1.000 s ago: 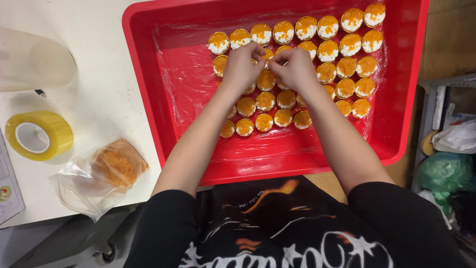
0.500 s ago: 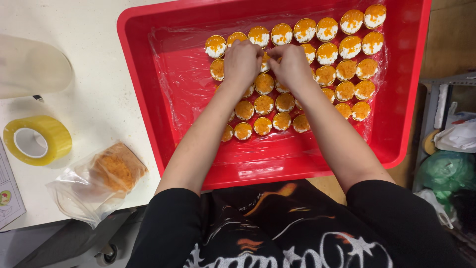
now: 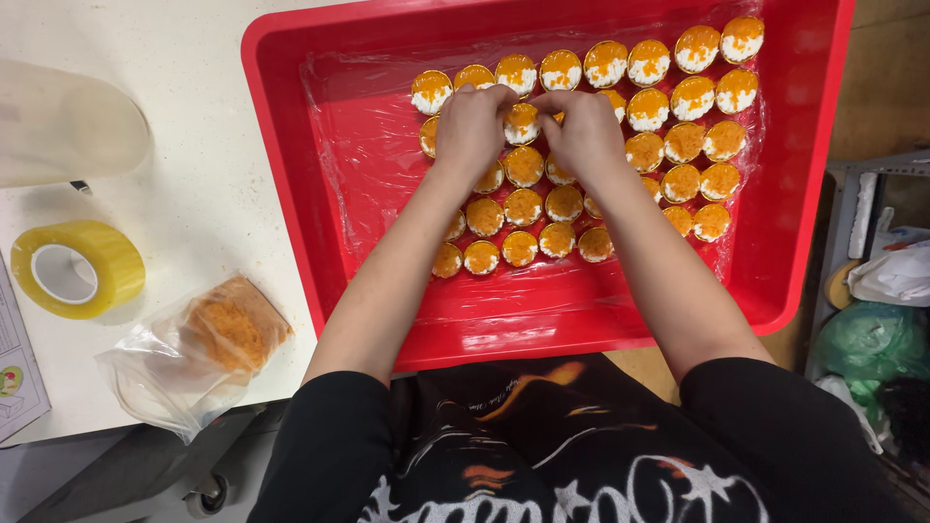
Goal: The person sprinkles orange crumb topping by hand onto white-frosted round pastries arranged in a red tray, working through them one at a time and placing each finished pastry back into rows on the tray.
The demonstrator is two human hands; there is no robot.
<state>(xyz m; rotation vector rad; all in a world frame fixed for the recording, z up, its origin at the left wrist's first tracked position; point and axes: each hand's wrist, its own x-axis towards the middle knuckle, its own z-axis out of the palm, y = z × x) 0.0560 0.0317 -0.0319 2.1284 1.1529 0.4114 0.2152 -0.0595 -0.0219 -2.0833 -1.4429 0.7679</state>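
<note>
At the desk's near edge lies a crinkled clear bag of orange crumbs [image 3: 208, 344], with a glossy roll of yellow tape [image 3: 76, 268] beside it toward the left edge. Farther in, the red plastic tray [image 3: 291, 194] (lined with shiny cling film) carries rows of small round cups topped white and orange. Both hands have crept up from the middle rows to the far ones, so the work seems to advance row by row. The left hand [image 3: 472, 126] and right hand [image 3: 581, 131] pinch, fingertips closed, around one small topped cup [image 3: 521, 121].
</note>
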